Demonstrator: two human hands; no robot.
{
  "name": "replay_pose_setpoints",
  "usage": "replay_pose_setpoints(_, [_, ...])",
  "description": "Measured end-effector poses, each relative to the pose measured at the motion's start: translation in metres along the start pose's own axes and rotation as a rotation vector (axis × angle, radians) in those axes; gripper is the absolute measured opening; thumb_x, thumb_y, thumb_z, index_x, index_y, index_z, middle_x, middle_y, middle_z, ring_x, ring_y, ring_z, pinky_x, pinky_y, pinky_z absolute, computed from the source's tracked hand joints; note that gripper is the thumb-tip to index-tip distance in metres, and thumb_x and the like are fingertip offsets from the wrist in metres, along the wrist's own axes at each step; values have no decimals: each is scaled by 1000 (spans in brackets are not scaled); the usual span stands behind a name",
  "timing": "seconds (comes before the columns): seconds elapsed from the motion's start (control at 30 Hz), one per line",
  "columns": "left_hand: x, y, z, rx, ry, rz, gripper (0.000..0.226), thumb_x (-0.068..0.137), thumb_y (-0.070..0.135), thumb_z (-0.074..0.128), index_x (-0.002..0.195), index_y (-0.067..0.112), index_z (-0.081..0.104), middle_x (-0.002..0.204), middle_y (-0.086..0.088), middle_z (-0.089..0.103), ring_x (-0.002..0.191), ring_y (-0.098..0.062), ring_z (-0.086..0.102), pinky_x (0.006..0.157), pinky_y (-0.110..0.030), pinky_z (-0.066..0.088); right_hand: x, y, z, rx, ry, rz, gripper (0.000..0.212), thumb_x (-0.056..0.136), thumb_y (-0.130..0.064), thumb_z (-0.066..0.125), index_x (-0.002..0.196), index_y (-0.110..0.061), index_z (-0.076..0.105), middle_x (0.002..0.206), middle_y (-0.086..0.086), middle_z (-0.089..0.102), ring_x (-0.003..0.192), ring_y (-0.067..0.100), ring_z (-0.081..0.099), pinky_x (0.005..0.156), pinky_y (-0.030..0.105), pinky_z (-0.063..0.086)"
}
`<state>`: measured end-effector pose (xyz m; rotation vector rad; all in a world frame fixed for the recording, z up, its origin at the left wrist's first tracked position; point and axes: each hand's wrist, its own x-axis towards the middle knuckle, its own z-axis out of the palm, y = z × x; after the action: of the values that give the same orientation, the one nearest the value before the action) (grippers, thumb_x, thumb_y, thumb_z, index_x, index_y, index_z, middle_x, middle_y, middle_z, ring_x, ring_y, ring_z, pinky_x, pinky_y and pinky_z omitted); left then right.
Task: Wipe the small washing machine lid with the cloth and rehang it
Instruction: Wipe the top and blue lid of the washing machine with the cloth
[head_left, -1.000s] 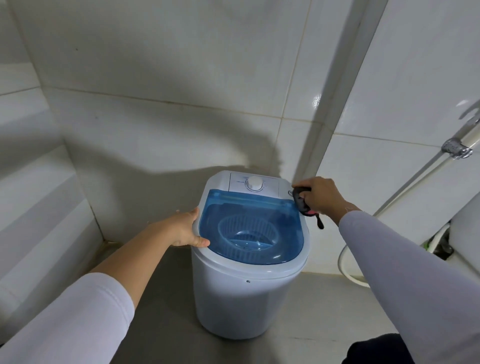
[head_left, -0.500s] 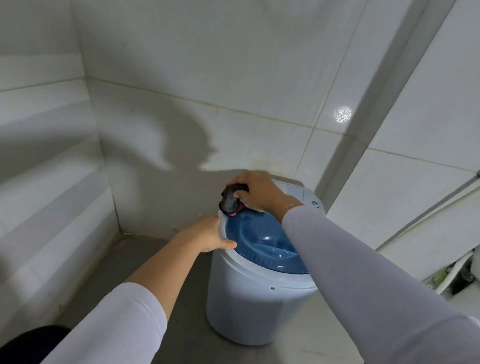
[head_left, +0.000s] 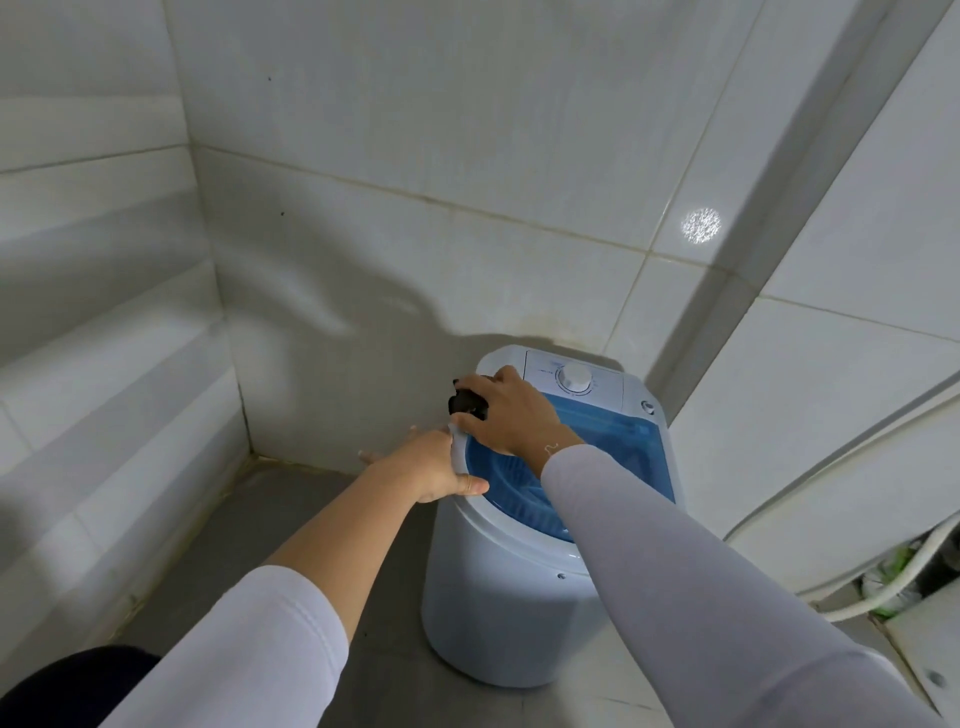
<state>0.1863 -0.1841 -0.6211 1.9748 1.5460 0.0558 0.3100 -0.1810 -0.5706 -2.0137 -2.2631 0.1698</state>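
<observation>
At the left, glossy white wall tiles (head_left: 104, 291) meet in a corner above a grey floor (head_left: 291, 525). The left hand (head_left: 434, 467) reaches in from a pushed-up white sleeve, its palm wrapped against the left rim of the small washing machine (head_left: 498, 618); the thumb lies flat on top of the rim, the fingers curl round the outer side, and one fingertip shows loose behind.

Just above it, the right hand (head_left: 511, 413) is closed round a dark, bunched cloth (head_left: 466, 402), pressing it onto the rear-left corner of the machine's top, where the white rim meets the lid (head_left: 618, 441). Only a small black wad of the cloth shows past the knuckles.

The lid is translucent blue plastic, smooth and D-shaped, lying shut; through it a ribbed, round inner basket (head_left: 524, 491) shows. No contents can be made out in it. Behind the lid sits a white control panel with a round dial (head_left: 576, 375).

The tub is a pale, rounded plastic drum standing on the floor. To the right, white hoses (head_left: 883, 587) curve along the tiled wall.
</observation>
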Motion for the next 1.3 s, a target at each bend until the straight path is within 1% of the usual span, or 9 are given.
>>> replay_pose_setpoints(0.1, [2,-2,0,7,-9,-30,101,70,67,63,148,19,21,155,-7,30,145,-30,21,112,-59,26,-2,3,8,-31,29,23,43,91,-34,48,132,-23,46,132,13,49,119,33,50,97,42,47])
replay_pose_setpoints(0.23, [4,-1,0,31,-7,-57,104,72,66,62,150,17,14,159,-8,17,149,-28,6,115,-59,19,-6,7,4,-42,36,24,41,87,-17,53,127,-16,51,124,14,56,114,32,53,87,37,49])
replay_pose_setpoints(0.37, [2,2,-1,36,3,-63,104,74,63,63,151,16,12,160,-8,13,149,-27,0,116,-59,16,-13,20,-3,-57,14,80,43,83,-13,56,125,-15,54,119,14,59,108,31,57,82,37,51])
replay_pose_setpoints(0.5, [-1,5,-3,36,-10,-62,104,76,60,63,152,17,6,161,-9,6,149,-26,-5,117,-58,13,-23,37,-8,-74,19,117,42,82,-10,57,124,-15,56,119,13,61,107,32,58,83,38,52])
replay_pose_setpoints(0.63, [-3,6,-4,47,3,-52,101,77,60,62,151,18,9,161,-8,10,149,-27,0,117,-58,15,-34,52,-13,-73,34,160,41,82,-7,55,122,-16,58,117,13,62,107,31,58,80,37,52])
replay_pose_setpoints(0.8, [-3,6,-4,56,12,-51,101,76,61,63,151,18,11,160,-7,14,149,-28,5,117,-58,16,-48,74,-18,-53,62,212,40,83,-9,57,123,-16,58,118,14,62,107,31,59,85,37,52])
replay_pose_setpoints(1.0, [-6,8,-6,75,14,-58,99,75,62,62,150,17,15,159,-7,19,148,-29,12,116,-57,20,-70,108,-23,-15,75,312,38,81,-3,55,116,-16,62,114,14,64,101,31,62,79,33,50])
replay_pose_setpoints(1.17, [-19,21,-9,66,21,-18,88,83,50,62,150,13,18,158,-9,22,147,-29,14,119,-45,19,-86,128,-25,-34,79,362,38,83,-6,55,118,-17,61,115,14,64,103,31,60,82,33,50])
replay_pose_setpoints(1.3, [-25,27,-10,87,24,-18,87,85,48,61,150,12,17,158,-10,21,147,-29,14,118,-42,18,-95,139,-26,8,82,405,35,85,-10,56,119,-14,60,113,14,66,99,31,62,83,32,51])
